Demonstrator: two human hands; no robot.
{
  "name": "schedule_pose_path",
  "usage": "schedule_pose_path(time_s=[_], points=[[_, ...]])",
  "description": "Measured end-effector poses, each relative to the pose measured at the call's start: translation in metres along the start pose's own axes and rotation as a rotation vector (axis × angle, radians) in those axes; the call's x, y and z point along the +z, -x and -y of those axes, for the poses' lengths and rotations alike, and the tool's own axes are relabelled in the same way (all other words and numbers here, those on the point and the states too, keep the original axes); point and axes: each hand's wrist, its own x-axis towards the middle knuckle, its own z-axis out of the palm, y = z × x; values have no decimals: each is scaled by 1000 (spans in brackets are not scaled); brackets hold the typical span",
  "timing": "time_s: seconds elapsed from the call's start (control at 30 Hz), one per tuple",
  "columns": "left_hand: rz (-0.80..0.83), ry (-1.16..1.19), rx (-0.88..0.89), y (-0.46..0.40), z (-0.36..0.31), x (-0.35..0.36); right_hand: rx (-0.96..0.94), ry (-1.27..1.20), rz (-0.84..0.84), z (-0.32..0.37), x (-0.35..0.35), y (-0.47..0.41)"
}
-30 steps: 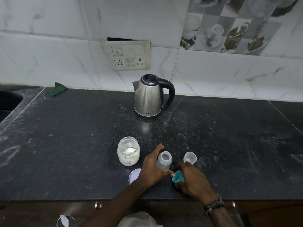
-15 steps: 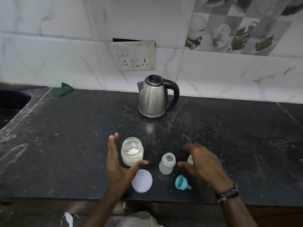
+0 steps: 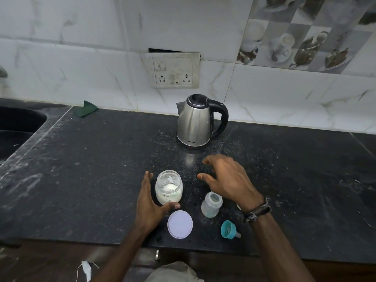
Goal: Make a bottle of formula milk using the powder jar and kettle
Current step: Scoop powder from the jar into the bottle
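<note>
Bottle stands uncapped between powder jar and teal cap, ready for filling; left hand cups the jar loosely; right hand hovers spread, empty, toward kettle.

The only lettering in view is a small dark brand mark low on the steel body of the kettle, standing far back on the counter near the wall; it is too small to read for certain, and nothing else in the scene bears legible text
</note>
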Motion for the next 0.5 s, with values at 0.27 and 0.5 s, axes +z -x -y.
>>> schedule_pose_path(time_s=[0.27, 0.5], points=[[67, 127, -15, -10, 5, 2, -229, -93, 179, 39, 6, -37], [30, 66, 73, -12, 10, 7, -356, 171, 660, 84, 38, -82]])
